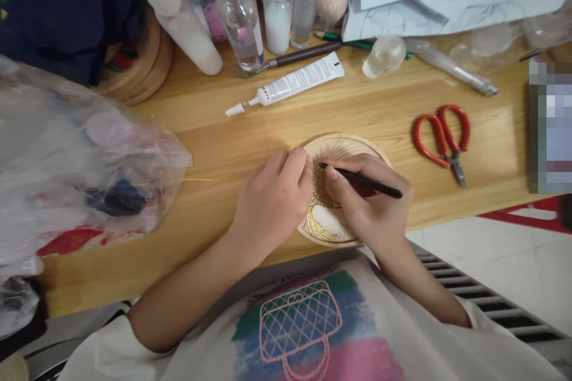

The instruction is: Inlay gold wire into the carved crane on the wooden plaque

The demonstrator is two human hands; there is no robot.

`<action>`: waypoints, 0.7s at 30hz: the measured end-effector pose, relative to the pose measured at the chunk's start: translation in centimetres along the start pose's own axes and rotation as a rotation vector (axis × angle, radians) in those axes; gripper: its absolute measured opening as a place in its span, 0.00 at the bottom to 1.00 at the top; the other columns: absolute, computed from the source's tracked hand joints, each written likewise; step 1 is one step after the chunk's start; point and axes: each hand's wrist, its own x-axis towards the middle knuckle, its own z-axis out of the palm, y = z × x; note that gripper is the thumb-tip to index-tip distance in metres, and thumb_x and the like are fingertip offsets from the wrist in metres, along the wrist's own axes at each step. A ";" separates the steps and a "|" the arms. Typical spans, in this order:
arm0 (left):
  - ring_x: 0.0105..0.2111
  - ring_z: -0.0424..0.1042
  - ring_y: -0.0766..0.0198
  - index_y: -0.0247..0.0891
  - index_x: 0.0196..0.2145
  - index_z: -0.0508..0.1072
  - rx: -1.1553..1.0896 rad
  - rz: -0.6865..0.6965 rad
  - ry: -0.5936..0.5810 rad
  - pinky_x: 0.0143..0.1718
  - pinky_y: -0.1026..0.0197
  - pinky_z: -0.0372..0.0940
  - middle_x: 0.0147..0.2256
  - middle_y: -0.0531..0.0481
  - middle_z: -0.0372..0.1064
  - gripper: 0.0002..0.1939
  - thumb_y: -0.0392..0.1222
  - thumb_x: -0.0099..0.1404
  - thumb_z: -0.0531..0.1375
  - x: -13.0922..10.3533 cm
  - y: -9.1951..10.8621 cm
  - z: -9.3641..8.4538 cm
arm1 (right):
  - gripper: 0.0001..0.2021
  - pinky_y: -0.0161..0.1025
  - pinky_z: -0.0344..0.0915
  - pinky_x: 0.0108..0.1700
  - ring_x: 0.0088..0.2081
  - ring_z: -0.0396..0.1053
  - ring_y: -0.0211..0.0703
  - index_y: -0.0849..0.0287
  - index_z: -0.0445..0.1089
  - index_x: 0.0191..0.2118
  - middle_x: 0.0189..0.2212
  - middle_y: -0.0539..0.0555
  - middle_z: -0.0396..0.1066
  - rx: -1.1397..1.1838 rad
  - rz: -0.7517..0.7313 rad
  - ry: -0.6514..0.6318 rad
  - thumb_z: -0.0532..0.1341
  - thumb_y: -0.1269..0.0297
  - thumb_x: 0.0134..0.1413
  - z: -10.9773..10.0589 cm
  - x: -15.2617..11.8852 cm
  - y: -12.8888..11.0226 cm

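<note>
A round wooden disc [344,141] with fine engraved lines lies near the table's front edge. Gold wire [318,223] curves around a pale oval at its lower left part. My right hand [375,196] pinches a thin black tool [369,181], its tip touching the upper middle of the disc. On the disc's left side rests my left hand [279,196], fingers curled and pressed together near the tool tip; what they hold, if anything, is hidden.
Red-handled cutters [444,137] lie at the right. Behind the disc are a white glue tube [304,80], bottles [241,18], a small jar [386,55] and papers [465,6]. A plastic bag [89,161] covers the left side.
</note>
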 end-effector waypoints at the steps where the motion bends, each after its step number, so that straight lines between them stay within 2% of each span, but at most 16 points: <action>1: 0.28 0.71 0.67 0.38 0.33 0.69 0.008 -0.005 -0.009 0.27 0.66 0.59 0.29 0.53 0.73 0.10 0.35 0.73 0.53 0.0 0.0 0.0 | 0.03 0.35 0.69 0.37 0.32 0.72 0.34 0.56 0.76 0.35 0.30 0.48 0.76 0.005 0.004 0.000 0.65 0.71 0.56 -0.1 0.0 0.0; 21: 0.28 0.70 0.66 0.38 0.33 0.70 -0.010 0.000 0.007 0.25 0.64 0.57 0.29 0.52 0.72 0.09 0.35 0.72 0.54 -0.1 0.2 0.1 | 0.04 0.36 0.69 0.39 0.33 0.73 0.35 0.56 0.75 0.34 0.30 0.48 0.76 0.024 0.019 -0.008 0.65 0.71 0.56 -0.3 -0.1 0.2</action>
